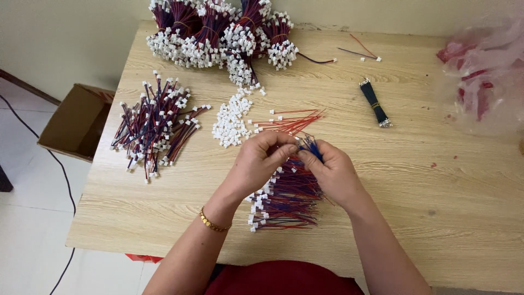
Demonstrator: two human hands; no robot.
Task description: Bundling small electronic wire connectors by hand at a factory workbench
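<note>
Item: wire-harness assembly station, wooden bench (436, 186), seen from the head camera.

- Left hand (261, 158): closed, fingertips pinched at the tips of a blue wire bunch (311, 146), apparently on a small white connector; the part itself is hidden.
- Right hand (333, 172): closed around the same blue wire bunch, holding it just above the bench, touching the left hand's fingertips.
- Under both hands: pile of red-and-blue leads with white plugs (286, 199).
- Just beyond the hands: loose red wires (292, 121); heap of white connector housings (230, 123).
- Left: finished harness pile (155, 127). Far edge: tied harness bundles (218, 30). Right: black wire bundle (374, 102); plastic bag (486, 71).

Handling note, as judgement: feed one lead at a time, grip close to the wire tip so it stays stiff, keep the housing square to the wire, and hold the remaining bunch firmly so no strand slips.
</note>
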